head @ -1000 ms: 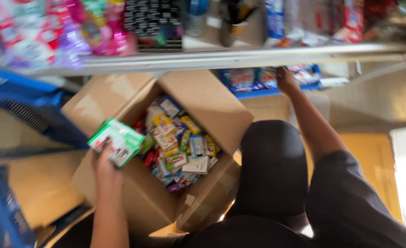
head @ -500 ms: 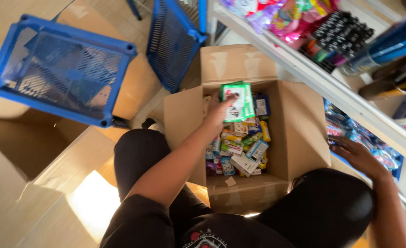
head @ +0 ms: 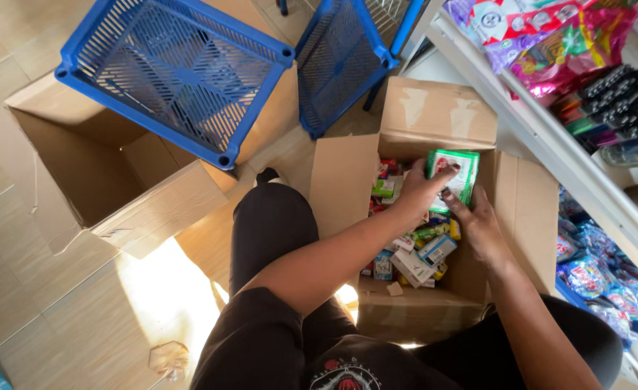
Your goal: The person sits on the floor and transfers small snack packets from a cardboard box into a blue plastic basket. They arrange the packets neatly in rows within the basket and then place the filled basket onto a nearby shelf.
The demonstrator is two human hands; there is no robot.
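Note:
An open cardboard box (head: pixel 528 209) on the floor between my knees holds several small colourful packets (head: pixel 413 253). My left hand (head: pixel 421 189) grips a green and white packet (head: pixel 455 173) above the box. My right hand (head: pixel 478 220) reaches in from the right, and its fingers touch the lower edge of that same packet. Both forearms cross over my black trousers.
A larger open cardboard box (head: pixel 81 173) stands at the left with a blue plastic shelf rack (head: pixel 175 72) lying over it. A second blue rack (head: pixel 341 61) leans behind. A white shelf (head: pixel 571 166) at the right carries bright packets and markers; more packets sit below it.
The view has swung left and settled. My right hand came off the lower shelf area and moved into the box to meet the green packet that my left hand still holds.

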